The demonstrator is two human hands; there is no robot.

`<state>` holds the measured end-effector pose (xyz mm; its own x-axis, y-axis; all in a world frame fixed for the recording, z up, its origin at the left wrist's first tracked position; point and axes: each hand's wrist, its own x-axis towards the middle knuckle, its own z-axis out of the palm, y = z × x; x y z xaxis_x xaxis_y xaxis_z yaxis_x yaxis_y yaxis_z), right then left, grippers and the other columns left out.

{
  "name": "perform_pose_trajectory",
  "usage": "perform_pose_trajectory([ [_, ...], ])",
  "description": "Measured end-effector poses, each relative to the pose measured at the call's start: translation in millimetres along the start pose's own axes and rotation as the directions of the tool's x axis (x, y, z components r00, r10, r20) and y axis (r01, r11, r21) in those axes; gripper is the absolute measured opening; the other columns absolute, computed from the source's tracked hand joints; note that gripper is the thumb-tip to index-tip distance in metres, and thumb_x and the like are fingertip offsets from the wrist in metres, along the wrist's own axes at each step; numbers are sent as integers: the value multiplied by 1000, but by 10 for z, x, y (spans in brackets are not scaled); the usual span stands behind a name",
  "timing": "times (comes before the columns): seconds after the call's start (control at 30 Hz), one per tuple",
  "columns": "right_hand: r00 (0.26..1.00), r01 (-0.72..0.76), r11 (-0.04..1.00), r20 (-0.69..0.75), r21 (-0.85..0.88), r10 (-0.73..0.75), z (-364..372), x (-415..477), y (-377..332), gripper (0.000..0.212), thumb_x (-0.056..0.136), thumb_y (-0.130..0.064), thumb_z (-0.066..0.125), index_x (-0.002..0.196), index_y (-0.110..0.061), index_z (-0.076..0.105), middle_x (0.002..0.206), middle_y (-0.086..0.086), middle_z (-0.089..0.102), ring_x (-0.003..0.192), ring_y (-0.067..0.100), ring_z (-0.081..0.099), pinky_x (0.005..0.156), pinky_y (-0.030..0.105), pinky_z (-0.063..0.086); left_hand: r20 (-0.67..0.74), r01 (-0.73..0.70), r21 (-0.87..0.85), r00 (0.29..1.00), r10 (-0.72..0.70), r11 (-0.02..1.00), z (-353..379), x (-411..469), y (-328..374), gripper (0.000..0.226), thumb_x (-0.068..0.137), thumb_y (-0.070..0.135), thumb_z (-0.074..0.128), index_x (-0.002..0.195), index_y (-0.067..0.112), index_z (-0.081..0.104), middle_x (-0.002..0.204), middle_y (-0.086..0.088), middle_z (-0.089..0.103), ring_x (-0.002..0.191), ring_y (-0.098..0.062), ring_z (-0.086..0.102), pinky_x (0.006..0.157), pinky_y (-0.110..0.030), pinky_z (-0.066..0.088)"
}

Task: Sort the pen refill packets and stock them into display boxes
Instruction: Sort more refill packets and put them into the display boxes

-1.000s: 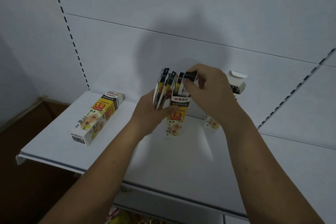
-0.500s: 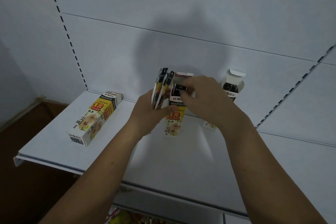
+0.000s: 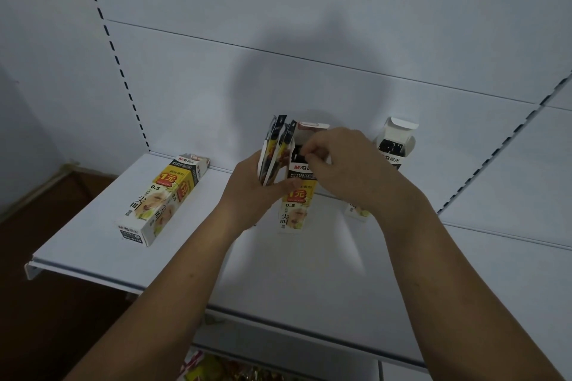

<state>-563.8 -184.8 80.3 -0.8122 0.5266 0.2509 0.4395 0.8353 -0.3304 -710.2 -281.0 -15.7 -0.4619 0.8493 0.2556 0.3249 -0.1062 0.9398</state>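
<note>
My left hand (image 3: 251, 189) grips a few flat refill packets (image 3: 274, 148), fanned upright, and its thumb lies against the front of an open display box (image 3: 295, 207) standing on the white shelf (image 3: 93, 238). My right hand (image 3: 343, 164) is at that box's open top, fingertips curled and pinching a dark packet top inside the opening. The box's lid flap (image 3: 311, 126) stands up behind my fingers. A second open display box (image 3: 394, 145) with black packet tops stands to the right, partly hidden by my right wrist.
A closed display box (image 3: 161, 199) lies flat on the shelf's left part, near the front edge. The white back panel has slotted uprights left and right. Colourful goods (image 3: 216, 370) show on a lower level beneath the shelf.
My right hand has lowered from above the fanned packets into the box's mouth, pushing a packet down inside. The left hand holds fewer packets and has stayed in place.
</note>
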Motion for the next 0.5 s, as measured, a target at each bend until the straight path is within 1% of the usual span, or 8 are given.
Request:
perform_pose_trajectory([
  [0.07, 999, 27, 1000, -26, -11, -27, -33, -25, -21, 29, 98, -15, 54, 113, -22, 78, 104, -6, 76, 95, 15, 68, 94, 44, 54, -2, -2, 11, 1000, 2, 1000, -2, -3, 0, 25, 92, 13, 80, 109, 25, 66, 61, 30, 63, 54, 9, 60, 53, -6, 45],
  [0.13, 998, 41, 999, -57, 10, -40, -41, -52, -37, 31, 98, -13, 52, 110, -21, 79, 106, -5, 76, 96, 16, 68, 95, 42, 53, -7, 1, 14, 1000, -1, 1000, -7, 1, 12, 26, 91, 14, 81, 111, 24, 67, 63, 30, 65, 55, 8, 61, 52, -6, 45],
  [0.2, 999, 33, 999, 0, -41, -33, -4, -56, -45, 33, 96, -15, 49, 109, -23, 78, 103, -4, 77, 94, 18, 68, 95, 43, 52, -9, 4, 18, 1000, -4, 1000, -6, 8, 10, 27, 91, 16, 82, 112, 24, 68, 65, 29, 66, 55, 8, 61, 52, -7, 44],
  [0.27, 993, 16, 993, 115, -115, -2, 59, -43, -40, 30, 95, -17, 45, 99, -23, 75, 91, -2, 74, 84, 19, 66, 86, 42, 52, -15, 6, 28, 1000, -6, 1000, 0, 11, 21, 26, 90, 18, 82, 110, 27, 68, 67, 30, 67, 56, 8, 61, 52, -7, 44],
  [0.33, 983, -11, 992, 181, -126, 34, 89, -40, -46, 22, 95, -17, 46, 86, -22, 65, 78, 0, 65, 73, 19, 61, 75, 35, 44, -17, 11, 23, 1000, -11, 1000, 5, 14, 1, 27, 90, 17, 82, 111, 26, 67, 66, 30, 67, 55, 9, 61, 52, -6, 44],
  [0.37, 982, -13, 993, 185, -119, 35, 84, -44, -52, 20, 95, -16, 47, 85, -22, 63, 75, 0, 63, 70, 18, 59, 72, 34, 40, -21, 19, 18, 1000, -18, 1000, 5, 11, 10, 27, 90, 16, 82, 111, 25, 67, 65, 31, 66, 55, 9, 61, 52, -5, 44],
  [0.43, 986, 5, 996, 164, -93, 10, 83, -53, -37, 21, 94, -15, 48, 94, -23, 68, 82, -1, 66, 75, 18, 60, 74, 36, 43, -27, 25, 24, 999, -24, 999, 2, 13, 25, 29, 90, 16, 82, 112, 26, 67, 66, 32, 66, 55, 10, 61, 53, -5, 44],
  [0.5, 998, 25, 999, 63, -43, -23, 88, -81, 2, 32, 92, -13, 50, 111, -24, 73, 101, -4, 71, 91, 16, 63, 85, 40, 50, -25, 17, 48, 1000, -16, 999, -4, 15, 39, 31, 90, 19, 82, 116, 26, 67, 69, 33, 67, 58, 10, 62, 54, -5, 44],
])
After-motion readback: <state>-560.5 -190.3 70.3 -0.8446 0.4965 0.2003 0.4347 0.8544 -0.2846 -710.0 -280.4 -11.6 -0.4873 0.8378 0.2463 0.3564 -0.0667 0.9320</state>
